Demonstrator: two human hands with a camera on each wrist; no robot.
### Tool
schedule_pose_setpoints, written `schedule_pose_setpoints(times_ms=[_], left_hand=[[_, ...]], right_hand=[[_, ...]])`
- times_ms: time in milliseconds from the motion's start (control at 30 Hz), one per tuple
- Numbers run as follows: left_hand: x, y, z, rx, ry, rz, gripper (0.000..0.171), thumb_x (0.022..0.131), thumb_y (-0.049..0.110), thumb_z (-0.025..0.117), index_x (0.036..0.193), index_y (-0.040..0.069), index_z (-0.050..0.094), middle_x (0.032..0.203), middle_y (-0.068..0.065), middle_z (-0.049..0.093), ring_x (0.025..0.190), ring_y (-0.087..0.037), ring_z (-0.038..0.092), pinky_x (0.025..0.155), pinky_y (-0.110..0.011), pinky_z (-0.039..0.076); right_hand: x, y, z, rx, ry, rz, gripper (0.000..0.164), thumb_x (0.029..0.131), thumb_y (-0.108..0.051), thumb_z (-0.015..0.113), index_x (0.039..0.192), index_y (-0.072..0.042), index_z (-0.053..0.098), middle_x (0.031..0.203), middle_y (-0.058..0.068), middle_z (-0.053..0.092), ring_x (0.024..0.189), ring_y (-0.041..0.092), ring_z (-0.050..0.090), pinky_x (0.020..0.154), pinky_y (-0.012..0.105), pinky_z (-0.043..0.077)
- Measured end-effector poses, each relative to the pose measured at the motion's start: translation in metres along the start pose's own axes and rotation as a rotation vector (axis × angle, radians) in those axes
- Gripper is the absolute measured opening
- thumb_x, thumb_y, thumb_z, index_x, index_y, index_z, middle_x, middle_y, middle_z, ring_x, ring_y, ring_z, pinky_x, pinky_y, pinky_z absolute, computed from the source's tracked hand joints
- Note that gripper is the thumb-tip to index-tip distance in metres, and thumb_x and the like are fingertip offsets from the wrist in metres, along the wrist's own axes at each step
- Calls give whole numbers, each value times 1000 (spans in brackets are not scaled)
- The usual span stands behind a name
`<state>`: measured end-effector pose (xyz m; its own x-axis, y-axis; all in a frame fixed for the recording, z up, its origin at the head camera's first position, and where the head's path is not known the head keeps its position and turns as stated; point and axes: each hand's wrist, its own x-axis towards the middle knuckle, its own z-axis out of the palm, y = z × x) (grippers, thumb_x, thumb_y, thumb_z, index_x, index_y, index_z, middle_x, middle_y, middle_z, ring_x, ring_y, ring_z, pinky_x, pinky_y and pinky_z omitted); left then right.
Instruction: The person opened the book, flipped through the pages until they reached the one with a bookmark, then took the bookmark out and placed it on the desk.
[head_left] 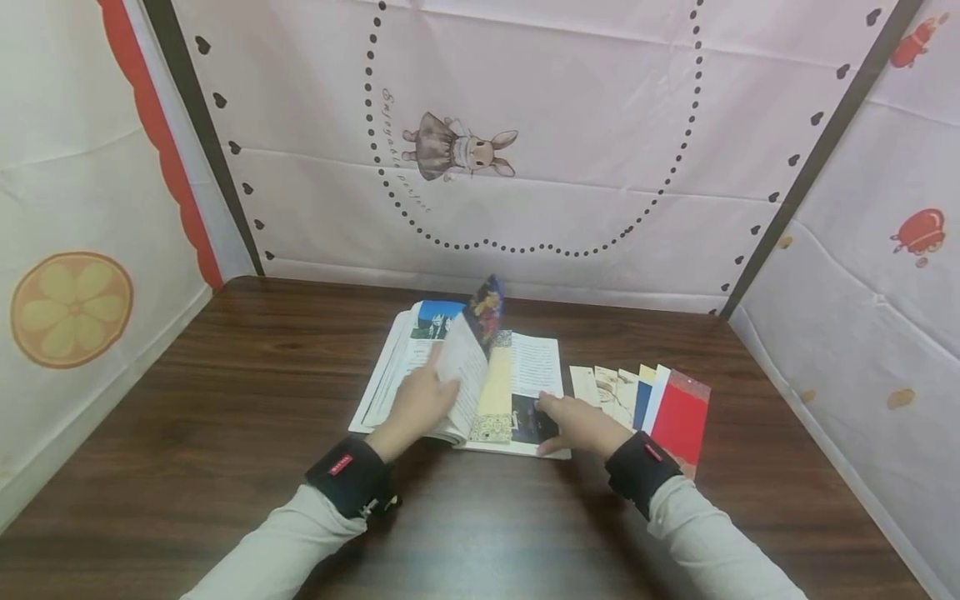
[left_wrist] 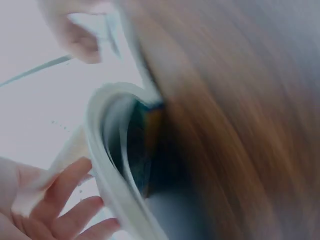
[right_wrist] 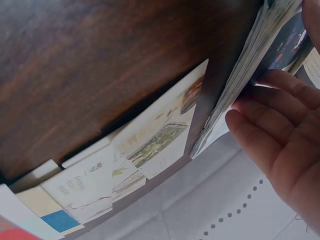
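An open book lies on the table, with one page standing up near its middle and showing a colourful picture on its back. A pale yellow bookmark with a patterned lower end lies along the inner side of the right page. My left hand rests on the left pages, index finger extended and thumb overlapping the raised page. The left wrist view is blurred, with fingers against the curved pages. My right hand touches the lower right page, fingers and thumb spread over its dark picture.
Right of the book, several cards or bookmarks lie fanned out, ending in a red card partly behind the right wrist. The brown wooden table meets printed white cloth walls at the back and sides.
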<state>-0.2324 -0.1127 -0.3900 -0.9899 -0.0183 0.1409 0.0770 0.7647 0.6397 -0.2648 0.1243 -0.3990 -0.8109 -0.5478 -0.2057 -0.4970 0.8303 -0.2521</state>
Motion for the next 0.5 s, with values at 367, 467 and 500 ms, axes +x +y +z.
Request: schedule_pose_setpoints(times_ms=[367,467,500], left_hand=[[-13,-17,-13,92,213,99,91,76,-3,67,148,22,18,106,-28,60,89,-39,60,66,-43,48],[-13,-18,-8,400,210,324,88,73,-12,64,145,26,33,131,-24,47,121,-44,45,94,-58,40],[-12,-18,-7,483,175,412,83,73,-13,63,142,26,40,137,-23,43,129,-45,38,99,-62,34]], right_hand=[[1,2,3,-1,-9,-13,77,71,-32,80,132,2,49,135,17,54,126,30,51,104,42,41],[0,3,2,8,-21,-1,84,71,-33,80,138,1,42,139,15,51,131,28,47,106,42,38],[-1,3,3,12,-25,0,85,71,-34,80,139,1,41,139,14,51,131,28,47,106,42,39]])
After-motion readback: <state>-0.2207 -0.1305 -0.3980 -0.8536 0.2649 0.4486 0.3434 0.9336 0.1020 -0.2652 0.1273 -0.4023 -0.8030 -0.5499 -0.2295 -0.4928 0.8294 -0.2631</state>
